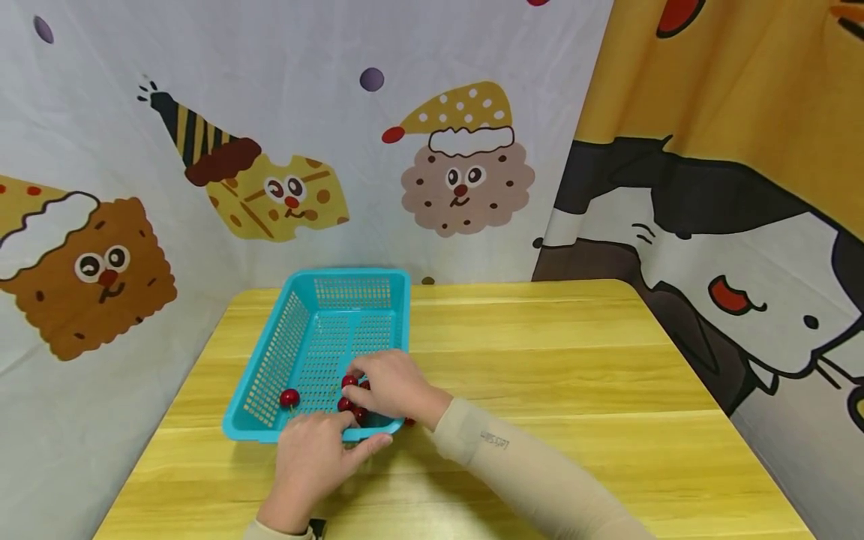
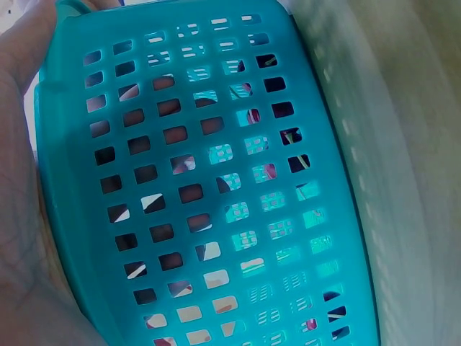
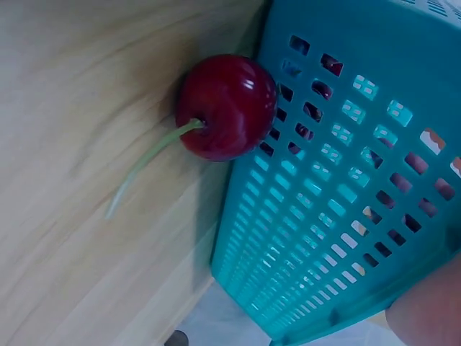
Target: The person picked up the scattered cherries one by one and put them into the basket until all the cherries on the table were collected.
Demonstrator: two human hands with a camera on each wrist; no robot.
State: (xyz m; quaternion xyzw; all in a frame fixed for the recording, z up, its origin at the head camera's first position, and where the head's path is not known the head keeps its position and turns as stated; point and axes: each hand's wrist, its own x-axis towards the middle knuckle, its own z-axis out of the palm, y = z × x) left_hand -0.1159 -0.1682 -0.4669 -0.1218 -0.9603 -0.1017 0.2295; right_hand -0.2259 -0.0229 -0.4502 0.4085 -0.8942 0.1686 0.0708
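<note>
A turquoise plastic basket (image 1: 256,367) holds several dark red cherries (image 1: 346,405) bunched in its near right corner. My right hand (image 1: 391,382) reaches over the right rim. Its thumb and forefinger close around a cherry (image 1: 349,381) in the bunch. Across the front rim lies my left hand (image 1: 313,454), thumb stretched outside and fingers inside beside the bunch. Through the holes of the basket wall (image 2: 216,173), the left wrist view shows parts of those fingers. Inside, a single cherry (image 1: 289,398) sits apart on the left.
One cherry (image 3: 227,108) with a green stem lies outside on the wooden table (image 1: 540,360), against the basket's right wall. A white curtain with cartoon prints (image 1: 304,45) hangs behind the table, and a yellow printed cloth (image 1: 709,97) hangs at the right.
</note>
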